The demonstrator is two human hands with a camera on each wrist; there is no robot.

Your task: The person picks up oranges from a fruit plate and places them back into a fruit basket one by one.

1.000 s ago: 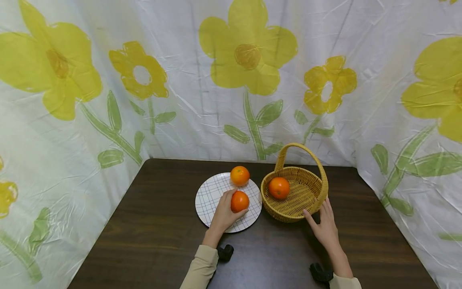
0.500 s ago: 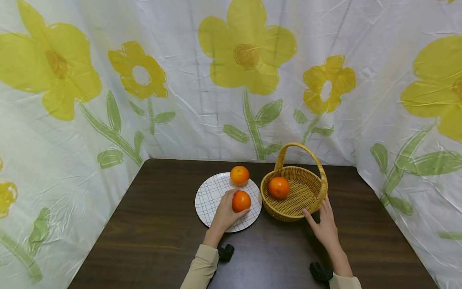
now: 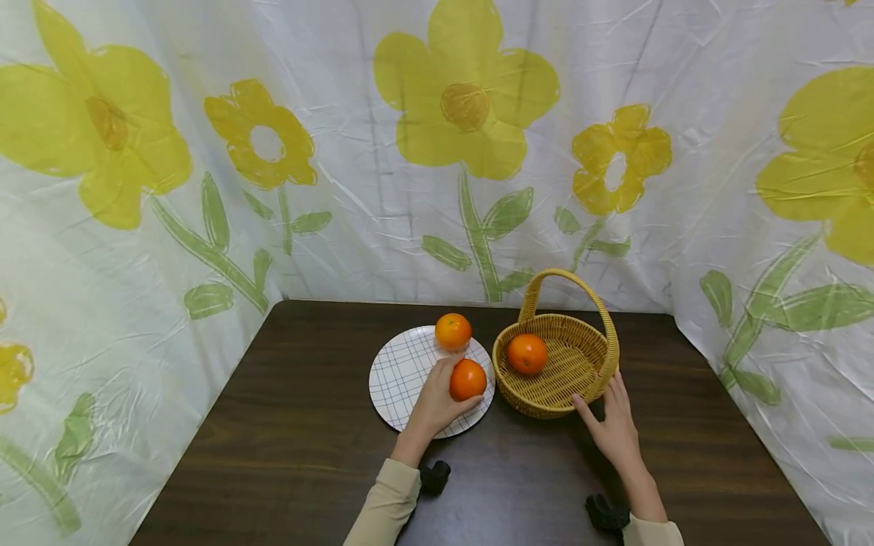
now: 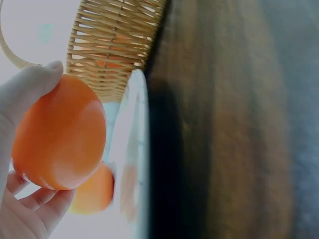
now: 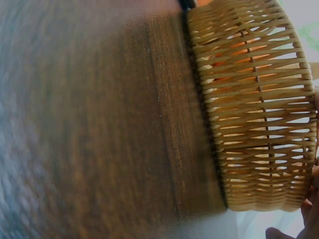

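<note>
Held orange (image 3: 467, 379): pos. L of the basket (image 3: 529, 406), over the plate (image 3: 399, 379). My left hand (image 3: 435, 396) pinches it, thumb on one side, fingers on the opp. side; finger detail partly hidden in head view, but left wrist view confirms the grip. Gap betw. held fruit & plate surface: can't tell.

Plate: round, white w/ dark grid lines; sits just L of the basket. Contact betw. plate rim & basket wall: can't tell. Second orange (image 3: 453, 332): on the plate's far part, L of the basket & approx. level w/ its far half.

Basket: woven, tan, upright, handle (image 3: 572, 274) arched overhead. Third orange (image 3: 526, 354): inside, at the basket's L end.

My right hand (image 3: 617, 432): at the basket's near R side. Thumb & fingers spread apart; thumb at the near wall, fingertips by the handle's R base, partly hidden.

Table (image 3: 273, 425): dark brown wood-grain, under the basket & plate. Black wrist units (image 3: 435, 478), one per wrist, & beige sleeves (image 3: 385, 500): near side of the basket. White curtain (image 3: 355, 243), yellow flower print, green stems: behind the basket & along both table sides.
</note>
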